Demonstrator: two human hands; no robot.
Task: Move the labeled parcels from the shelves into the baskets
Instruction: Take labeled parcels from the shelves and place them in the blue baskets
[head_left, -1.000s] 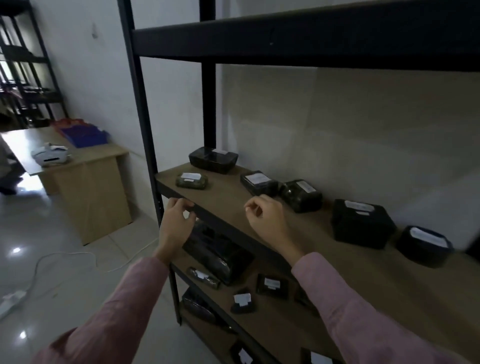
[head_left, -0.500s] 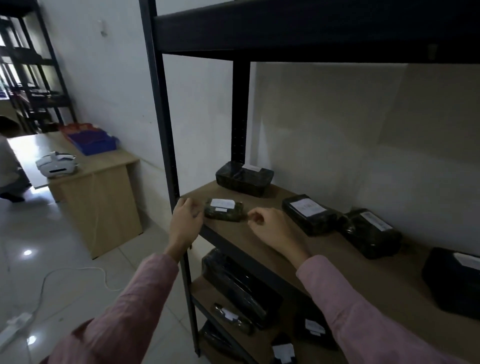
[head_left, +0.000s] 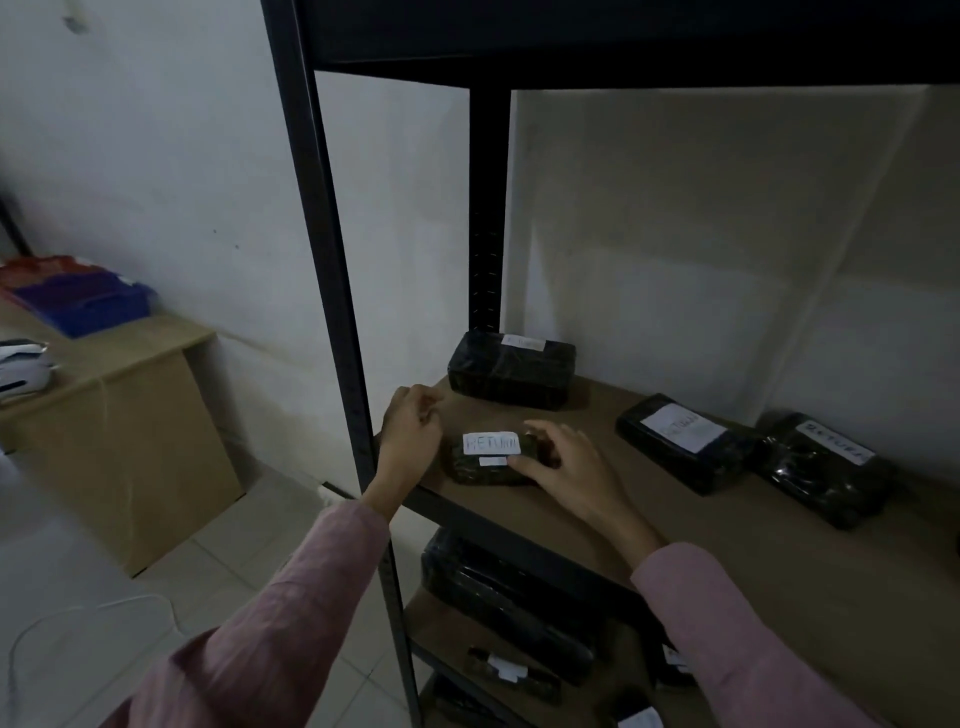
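Up close, a right hand (head_left: 566, 467) grips a small black parcel (head_left: 483, 470) (labelled RETURN) on a wooden shelf (head_left: 779, 561). The left hand (head_left: 410, 436) curls beside it; contact unclear.

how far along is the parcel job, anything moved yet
Done: nothing visible; the blue basket hides its contents. In hand: the right hand grips the small RETURN parcel, not yet lifted off the shelf; the left hand is curled beside it. Left: three larger parcels on this shelf, plus the parcels below.
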